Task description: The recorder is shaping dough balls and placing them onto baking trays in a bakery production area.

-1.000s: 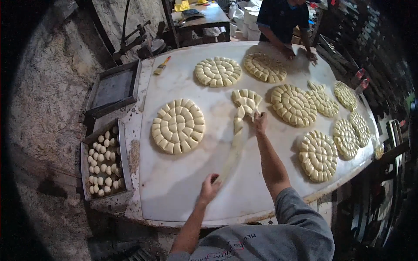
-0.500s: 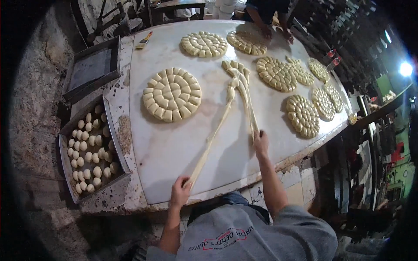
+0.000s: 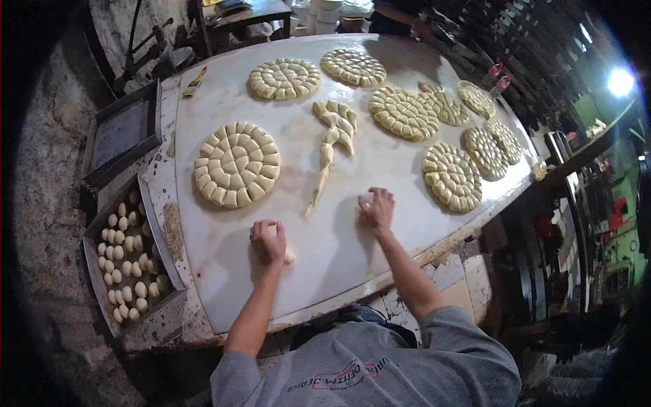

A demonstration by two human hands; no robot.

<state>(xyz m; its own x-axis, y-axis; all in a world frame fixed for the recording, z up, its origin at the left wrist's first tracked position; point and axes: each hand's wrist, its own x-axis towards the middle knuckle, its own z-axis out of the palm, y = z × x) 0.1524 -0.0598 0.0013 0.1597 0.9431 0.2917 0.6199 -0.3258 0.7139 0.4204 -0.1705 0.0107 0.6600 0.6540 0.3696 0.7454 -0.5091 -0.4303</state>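
A twisted length of pale dough [image 3: 328,146] lies on the white tabletop, its thin tail pointing toward me and apart from both hands. My left hand [image 3: 268,239] is closed over a piece of dough [image 3: 289,257], whose end sticks out beside the palm. To the right of the tail, my right hand [image 3: 380,209] curls close above the table around a small pale bit of dough [image 3: 367,199], mostly hidden by the fingers. Left of the twisted dough sits a large round of dough cut into segments [image 3: 237,165]; another segmented round [image 3: 452,178] lies to the right.
Several more segmented rounds, such as one at the far side [image 3: 285,79], lie across the white table [image 3: 305,292]. A brush [image 3: 195,82] rests at the far left. Beside the table stand a tray of dough balls [image 3: 163,271] and a dark tray [image 3: 122,129]. Another person's arm [image 3: 400,17] shows at the back.
The two long strands stretched from my hands to the dough no longer run there. Both hands have moved farther onto the table, and the twisted dough now lies loose with a short tail.
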